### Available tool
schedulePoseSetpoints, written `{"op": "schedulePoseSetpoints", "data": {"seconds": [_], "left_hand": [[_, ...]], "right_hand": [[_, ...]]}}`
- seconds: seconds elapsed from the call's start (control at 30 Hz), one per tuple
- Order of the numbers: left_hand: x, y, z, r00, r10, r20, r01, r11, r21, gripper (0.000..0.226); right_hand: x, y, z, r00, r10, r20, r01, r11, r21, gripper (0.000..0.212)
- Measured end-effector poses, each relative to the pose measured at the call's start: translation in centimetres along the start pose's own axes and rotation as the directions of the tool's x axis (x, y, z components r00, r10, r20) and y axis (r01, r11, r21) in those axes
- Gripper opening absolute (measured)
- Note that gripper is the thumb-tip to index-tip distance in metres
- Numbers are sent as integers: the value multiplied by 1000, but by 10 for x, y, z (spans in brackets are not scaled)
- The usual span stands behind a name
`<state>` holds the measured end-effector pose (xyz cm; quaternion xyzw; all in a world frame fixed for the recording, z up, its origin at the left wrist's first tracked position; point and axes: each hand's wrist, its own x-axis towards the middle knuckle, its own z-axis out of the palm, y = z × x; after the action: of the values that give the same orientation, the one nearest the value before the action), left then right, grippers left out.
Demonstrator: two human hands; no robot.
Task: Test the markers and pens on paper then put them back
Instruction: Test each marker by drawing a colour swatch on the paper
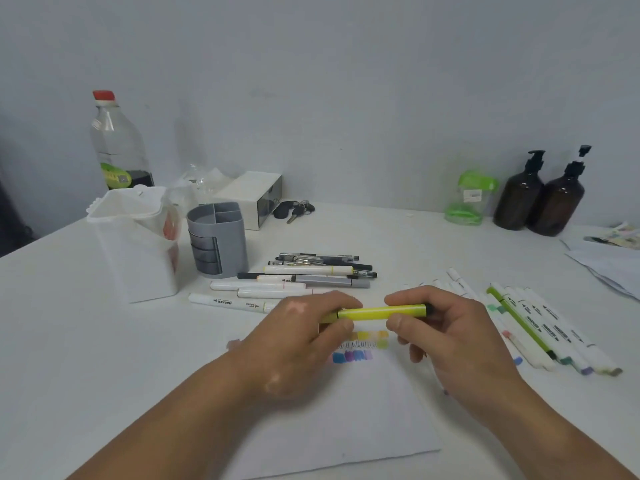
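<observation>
A: Nearest ground, what is recorded?

B: White paper (346, 410), lying flat. Above it a yellow highlighter (381, 312) is held level. Its left end is enclosed by the curled fingers of the left hand (298, 337); the barrel is pinched by thumb and forefinger of the right hand (446, 337).

A: Step judged?

B: Cap work, a seam being seen at the left grip. Whether off or on cannot be told. Force should be kept straight along the barrel, and the tip kept clear of the colour swatches (360, 344).

A: Farther out?

B: A row of markers (540, 327) right, a pile of pens (311, 275) behind; then grey organiser (218, 237) and white holder (138, 237), likely where pens are returned.
</observation>
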<state>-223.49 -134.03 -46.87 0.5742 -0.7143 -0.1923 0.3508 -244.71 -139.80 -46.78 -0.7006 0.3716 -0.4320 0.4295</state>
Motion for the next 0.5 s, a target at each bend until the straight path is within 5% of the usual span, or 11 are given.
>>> {"op": "schedulePoseSetpoints", "data": {"seconds": [0.17, 0.33, 0.43, 0.5], "left_hand": [[0, 11, 0, 994, 55, 92, -67, 989, 134, 26], [-1, 17, 6, 990, 110, 91, -119, 988, 103, 23], [-1, 12, 7, 991, 61, 116, -79, 985, 156, 27], [-1, 5, 9, 985, -55, 165, 6, 959, 283, 56]], "right_hand": [[0, -2, 2, 994, 2, 105, -25, 976, 218, 15], [-3, -1, 8, 964, 17, 265, -101, 946, 308, 23], [-2, 1, 12, 986, 41, 164, -82, 964, 253, 20], [1, 1, 9, 995, 101, 24, -104, 950, 294, 13]]}}
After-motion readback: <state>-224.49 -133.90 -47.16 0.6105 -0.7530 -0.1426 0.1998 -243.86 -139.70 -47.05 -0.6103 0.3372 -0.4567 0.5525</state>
